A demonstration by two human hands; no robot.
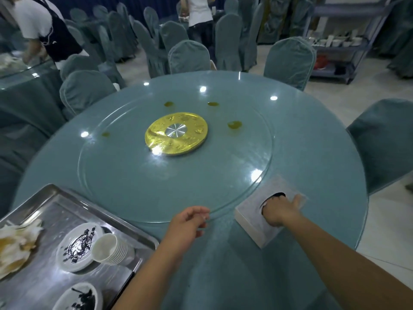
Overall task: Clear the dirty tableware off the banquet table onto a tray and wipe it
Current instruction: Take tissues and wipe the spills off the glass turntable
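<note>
My right hand (279, 211) reaches into the opening of a grey tissue box (252, 224) lying at the near right of the round blue table (312, 139); its fingertips are hidden inside the box. My left hand (187, 222) grips the near rim of the glass turntable (134, 175). The turntable has a gold hub (176, 135) and several yellowish spills (234, 124) around it. A steel tray (49, 209) at the near left holds patterned plates (76, 249), a stack of white cups (109, 248) lying on its side, and crumpled tissues (15, 245).
Chairs in blue-grey covers (290, 61) ring the table. A service cart (339, 48) with white dishes stands at the far right. One person (42, 27) works at the neighbouring table on the left, another (199, 12) stands at the back.
</note>
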